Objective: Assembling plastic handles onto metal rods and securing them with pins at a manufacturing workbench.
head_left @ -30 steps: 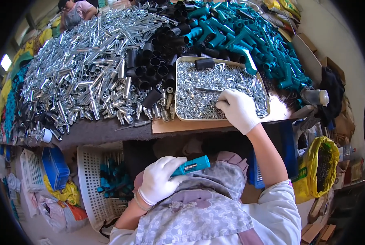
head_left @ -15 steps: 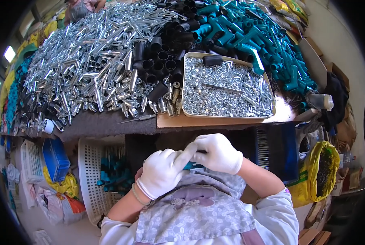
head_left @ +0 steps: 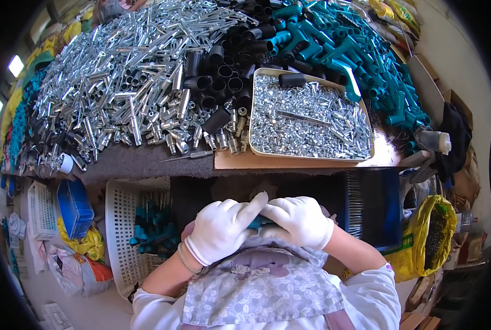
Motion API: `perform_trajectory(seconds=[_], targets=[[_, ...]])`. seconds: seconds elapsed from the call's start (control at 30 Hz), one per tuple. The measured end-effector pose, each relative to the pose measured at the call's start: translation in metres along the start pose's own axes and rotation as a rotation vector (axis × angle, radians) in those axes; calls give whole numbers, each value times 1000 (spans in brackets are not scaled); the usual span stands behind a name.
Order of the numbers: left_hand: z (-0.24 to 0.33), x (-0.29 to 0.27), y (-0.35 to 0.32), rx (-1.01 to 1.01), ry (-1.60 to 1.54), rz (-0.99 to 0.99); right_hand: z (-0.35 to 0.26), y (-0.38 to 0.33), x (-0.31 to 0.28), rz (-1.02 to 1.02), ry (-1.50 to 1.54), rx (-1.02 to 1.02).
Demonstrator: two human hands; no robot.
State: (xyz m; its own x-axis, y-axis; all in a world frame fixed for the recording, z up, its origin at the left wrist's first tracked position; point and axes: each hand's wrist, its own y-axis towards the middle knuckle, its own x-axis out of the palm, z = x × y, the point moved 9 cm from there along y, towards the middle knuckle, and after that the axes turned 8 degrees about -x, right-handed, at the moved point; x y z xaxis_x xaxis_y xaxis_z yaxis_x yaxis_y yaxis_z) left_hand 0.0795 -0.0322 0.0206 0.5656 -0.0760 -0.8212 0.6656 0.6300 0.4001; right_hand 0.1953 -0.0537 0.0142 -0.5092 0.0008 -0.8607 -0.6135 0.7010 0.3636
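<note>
Both my hands wear white knit gloves and meet in front of my apron, below the table edge. My left hand (head_left: 220, 230) is closed, its index finger stretched toward the right hand. My right hand (head_left: 301, 221) closes in from the other side, fingertips near that index finger. Between them shows a small bit of a teal plastic piece (head_left: 260, 221); the gloves cover most of it, so its full shape is hidden. The grey patterned apron (head_left: 262, 294) lies just beneath the hands.
On the table sit a metal parts heap (head_left: 124, 82), black sleeves (head_left: 223, 71), teal pistol-shaped bodies (head_left: 361, 71) and a tray (head_left: 311, 158) of small metal pieces. A pointed tool (head_left: 193, 155) lies at the front edge. Below are a white basket (head_left: 119, 236), blue bin (head_left: 374, 209) and yellow sack (head_left: 415, 247).
My right hand has dropped slightly toward my body and turned, its fingers now lower beside the left hand. The table scene has shifted slightly to the right in view.
</note>
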Motion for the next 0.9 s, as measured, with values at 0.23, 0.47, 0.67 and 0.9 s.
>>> perform_trajectory(seconds=[0.23, 0.47, 0.67, 0.9], targets=[[-2, 3, 0, -60, -70, -64, 0, -3, 7, -23, -61, -10], [-10, 17, -5, -253, -224, -117, 3, 6, -8, 16, 16, -151], [-14, 17, -6, -262, -315, -118, 96, 6, -99, 375, -467, 407], [-13, 10, -4, -207, -340, -21, 145, -5, -87, 288, -269, 650]])
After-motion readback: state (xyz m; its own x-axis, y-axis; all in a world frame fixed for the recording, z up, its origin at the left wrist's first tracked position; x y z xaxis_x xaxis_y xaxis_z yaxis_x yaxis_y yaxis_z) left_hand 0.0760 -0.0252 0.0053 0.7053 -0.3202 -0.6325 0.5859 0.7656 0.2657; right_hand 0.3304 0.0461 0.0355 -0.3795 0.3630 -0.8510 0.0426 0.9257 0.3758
